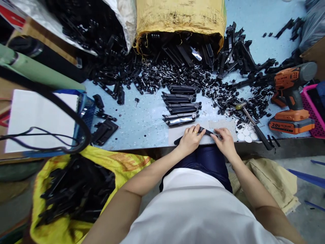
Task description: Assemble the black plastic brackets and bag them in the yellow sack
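Note:
My left hand (190, 138) is closed around a long black plastic part (207, 131) that lies on a white pad (175, 135) at the table's near edge. A ring shows on one finger. My right hand (225, 142) presses its bent fingers on the other end of the same part. Just beyond my hands, several finished black parts (181, 108) lie stacked in a row. A heap of small black pins with metal tips (177, 76) spreads behind them.
An orange cordless drill (291, 98) stands at the right by a pink basket (311, 108). A hammer (254, 123) and white round pads (247, 135) lie near it. A yellow sack (180, 15) spills black parts at the back. A yellow bag of parts (76, 193) sits lower left.

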{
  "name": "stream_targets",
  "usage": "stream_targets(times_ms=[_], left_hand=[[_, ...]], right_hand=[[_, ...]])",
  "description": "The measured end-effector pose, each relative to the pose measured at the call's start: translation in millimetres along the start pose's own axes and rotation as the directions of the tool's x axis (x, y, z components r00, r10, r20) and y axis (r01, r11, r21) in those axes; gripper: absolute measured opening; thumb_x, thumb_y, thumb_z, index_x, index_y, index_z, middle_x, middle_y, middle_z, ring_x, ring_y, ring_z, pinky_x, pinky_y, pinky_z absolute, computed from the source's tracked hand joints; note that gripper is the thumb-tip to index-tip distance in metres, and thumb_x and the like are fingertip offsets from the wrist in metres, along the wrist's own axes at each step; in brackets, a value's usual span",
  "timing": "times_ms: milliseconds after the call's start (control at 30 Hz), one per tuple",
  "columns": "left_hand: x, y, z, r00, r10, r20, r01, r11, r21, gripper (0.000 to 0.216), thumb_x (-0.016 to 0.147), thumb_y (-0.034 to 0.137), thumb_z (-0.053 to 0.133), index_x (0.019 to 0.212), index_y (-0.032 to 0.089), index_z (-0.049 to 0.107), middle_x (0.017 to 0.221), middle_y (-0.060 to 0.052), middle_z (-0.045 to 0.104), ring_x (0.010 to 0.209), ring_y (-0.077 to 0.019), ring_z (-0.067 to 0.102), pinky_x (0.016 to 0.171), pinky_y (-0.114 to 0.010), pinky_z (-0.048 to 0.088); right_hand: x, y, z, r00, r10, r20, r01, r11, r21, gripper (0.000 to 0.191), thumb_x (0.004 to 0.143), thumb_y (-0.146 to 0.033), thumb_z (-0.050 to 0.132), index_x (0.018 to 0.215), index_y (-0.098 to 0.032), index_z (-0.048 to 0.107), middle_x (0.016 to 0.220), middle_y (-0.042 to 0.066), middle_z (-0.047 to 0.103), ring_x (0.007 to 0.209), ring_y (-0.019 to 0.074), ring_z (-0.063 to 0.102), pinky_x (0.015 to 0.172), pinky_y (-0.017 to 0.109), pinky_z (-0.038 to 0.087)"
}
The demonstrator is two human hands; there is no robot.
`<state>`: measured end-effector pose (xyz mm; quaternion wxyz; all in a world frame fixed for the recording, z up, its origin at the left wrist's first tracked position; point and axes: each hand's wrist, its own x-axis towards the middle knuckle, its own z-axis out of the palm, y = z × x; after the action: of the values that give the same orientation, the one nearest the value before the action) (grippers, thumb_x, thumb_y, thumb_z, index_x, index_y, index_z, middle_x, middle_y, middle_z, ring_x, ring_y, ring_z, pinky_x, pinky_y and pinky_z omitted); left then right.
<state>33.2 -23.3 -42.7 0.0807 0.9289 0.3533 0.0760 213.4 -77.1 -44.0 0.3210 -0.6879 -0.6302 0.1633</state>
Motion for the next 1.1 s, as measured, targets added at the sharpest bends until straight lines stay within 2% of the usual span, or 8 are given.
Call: stream_targets(times_ms=[167,367,533,667,767,833,967,1100], left_hand=[[0,2,-2,1.0,-0.018,-0.006,0.018,1.0,-0.004,0.035,0.087,0.017,0.04,0.119,0.021,0.054,0.122,-0.015,0.053,0.103,-0.0248,0.051,0.079,-0.037,0.04],[3,9,-13,0.996,-0.081,0.036,0.08,0.997,0.023,0.035,0.086,0.017,0.041,0.118,0.022,0.055,0.124,-0.016,0.053,0.099,-0.0264,0.053,0.075,-0.04,0.041],[7,13,-21,0.988,-0.119,0.096,0.124,0.991,-0.056,0.036,0.086,0.017,0.041,0.119,0.02,0.055,0.124,-0.016,0.052,0.1,-0.0269,0.054,0.077,-0.041,0.044],[3,1,-23,0.983,-0.151,0.106,0.178,0.926,-0.332,0.043,0.083,0.015,0.043,0.126,0.017,0.048,0.129,-0.015,0.048,0.109,-0.0257,0.051,0.089,-0.042,0.042],[-4,-25,-31,0.955,-0.257,0.147,0.29,0.717,-0.634,0.046,0.083,0.028,0.047,0.127,0.013,0.046,0.124,-0.016,0.053,0.111,-0.0258,0.052,0.094,-0.04,0.04],[-9,-45,-38,0.922,-0.302,0.244,0.363,0.445,-0.819,0.047,0.085,0.039,0.044,0.121,0.011,0.052,0.112,-0.016,0.061,0.102,-0.0257,0.058,0.09,-0.04,0.044],[-14,-56,-42,0.909,-0.318,0.27,0.262,-0.067,-0.963,0.049,0.079,0.042,0.051,0.117,0.012,0.055,0.105,-0.014,0.065,0.095,-0.023,0.062,0.082,-0.037,0.048],[-5,-24,-30,0.906,-0.389,0.165,0.114,-0.152,-0.982,0.052,0.064,0.034,0.069,0.112,0.017,0.059,0.113,-0.01,0.063,0.105,-0.0219,0.057,0.085,-0.031,0.046]], right_hand=[[-6,-9,11,0.964,-0.244,0.109,0.266,0.915,-0.303,0.031,0.09,-0.033,0.042,0.112,-0.022,0.06,0.098,0.01,0.056,0.081,0.0189,0.049,0.07,0.032,0.039],[-15,-9,1,0.958,-0.258,0.129,0.288,0.831,-0.476,0.028,0.091,-0.028,0.04,0.106,-0.022,0.063,0.096,0.01,0.059,0.08,0.019,0.047,0.066,0.031,0.031],[-14,-2,4,0.975,-0.214,0.057,0.218,0.874,-0.435,0.03,0.09,-0.035,0.042,0.101,-0.017,0.064,0.094,0.011,0.061,0.085,0.0212,0.05,0.069,0.032,0.036],[-2,-1,13,0.977,-0.197,0.079,0.211,0.947,-0.242,0.033,0.091,-0.033,0.04,0.112,-0.016,0.059,0.094,0.011,0.064,0.087,0.0219,0.054,0.073,0.034,0.042],[8,1,11,0.99,-0.13,0.058,0.125,0.989,0.082,0.03,0.089,-0.036,0.043,0.101,-0.018,0.064,0.092,0.009,0.065,0.086,0.0203,0.057,0.077,0.035,0.045],[12,0,8,0.999,-0.005,0.053,-0.013,0.941,0.338,0.03,0.082,-0.042,0.054,0.096,-0.019,0.066,0.092,0.008,0.066,0.086,0.0194,0.059,0.077,0.034,0.047],[14,-14,11,0.917,0.294,0.27,-0.394,0.554,0.734,0.042,0.059,-0.05,0.072,0.087,-0.019,0.067,0.076,0.003,0.066,0.064,0.0135,0.058,0.065,0.029,0.05],[7,-46,24,0.817,0.26,0.514,-0.564,0.179,0.806,0.043,0.057,-0.054,0.072,0.079,-0.018,0.067,0.07,0.001,0.065,0.058,0.0104,0.057,0.06,0.026,0.05]])
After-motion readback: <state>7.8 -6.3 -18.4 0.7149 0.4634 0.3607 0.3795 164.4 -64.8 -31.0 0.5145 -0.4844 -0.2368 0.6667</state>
